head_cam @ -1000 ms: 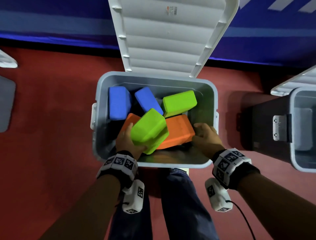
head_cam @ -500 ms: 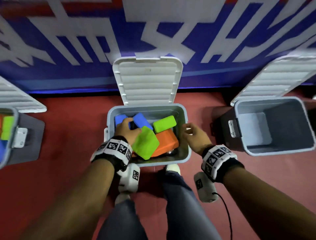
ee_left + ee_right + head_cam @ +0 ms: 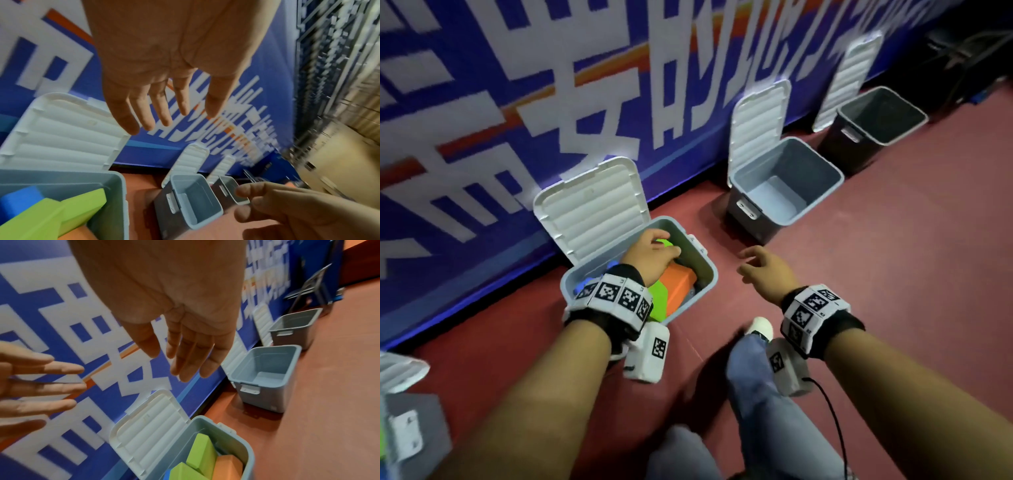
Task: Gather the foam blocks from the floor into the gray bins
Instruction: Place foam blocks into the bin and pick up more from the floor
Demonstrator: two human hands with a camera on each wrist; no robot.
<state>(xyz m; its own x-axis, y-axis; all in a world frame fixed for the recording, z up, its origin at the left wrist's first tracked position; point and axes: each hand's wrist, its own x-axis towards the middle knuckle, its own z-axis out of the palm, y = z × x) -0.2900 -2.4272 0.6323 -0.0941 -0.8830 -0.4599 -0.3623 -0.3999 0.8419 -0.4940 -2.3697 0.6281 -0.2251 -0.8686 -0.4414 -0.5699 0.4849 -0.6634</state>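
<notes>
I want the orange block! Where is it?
In the head view, the orange block lies in the nearest gray bin, beside green blocks, below the left hand.

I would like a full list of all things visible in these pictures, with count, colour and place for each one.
filled bin: one, gray, by the wall, lid open, under the left hand
foam blocks: green, orange and blue, inside the filled bin; the count is partly hidden
empty bin: one, gray, further along the wall, white lid open
far bin: one, dark gray, beyond the empty bin, lid open
edge bin: one, gray, at the lower left border, mostly cut off
banner: one, blue with white signs, on the wall
floor: red
left hand: over the filled bin, fingers straight, holding nothing
right hand: over the floor, fingers relaxed, holding nothing
</notes>
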